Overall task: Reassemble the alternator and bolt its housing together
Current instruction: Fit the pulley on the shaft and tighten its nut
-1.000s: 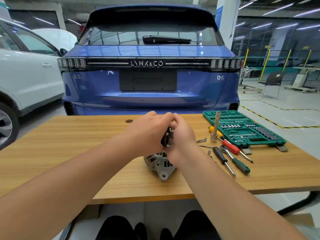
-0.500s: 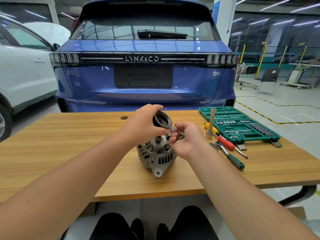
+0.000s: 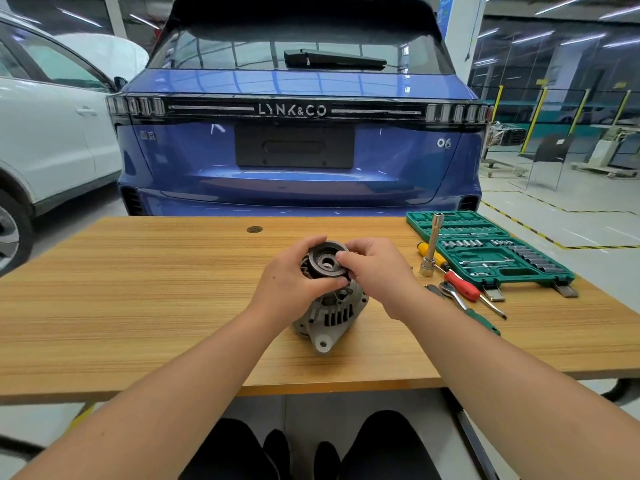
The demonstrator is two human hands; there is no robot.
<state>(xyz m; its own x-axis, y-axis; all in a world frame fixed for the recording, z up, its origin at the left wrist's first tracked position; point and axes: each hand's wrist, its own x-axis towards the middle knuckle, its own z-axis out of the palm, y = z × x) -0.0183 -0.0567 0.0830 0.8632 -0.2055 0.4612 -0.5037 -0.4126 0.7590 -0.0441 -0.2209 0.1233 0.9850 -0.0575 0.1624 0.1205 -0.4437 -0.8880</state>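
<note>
The silver alternator (image 3: 332,315) stands on the wooden table (image 3: 138,306), its mounting ear pointing toward me. A dark round pulley (image 3: 325,260) sits tilted just above the alternator's top, its hollow centre facing up. My left hand (image 3: 289,284) grips the pulley from the left, thumb under its rim. From the right, my right hand (image 3: 379,271) pinches the pulley's rim with its fingertips. Whether the pulley is seated on the shaft is hidden by my hands.
A green socket set case (image 3: 485,251) lies open at the right of the table. Beside it stand a tall chrome socket (image 3: 431,247), a yellow-handled screwdriver (image 3: 433,256), a red-handled tool (image 3: 462,285) and a ratchet with a green handle (image 3: 467,308). A blue car (image 3: 294,133) is parked behind the table.
The pulley came down from a raised position onto the top of the alternator. My right hand moved up from beside the alternator to the pulley's rim.
</note>
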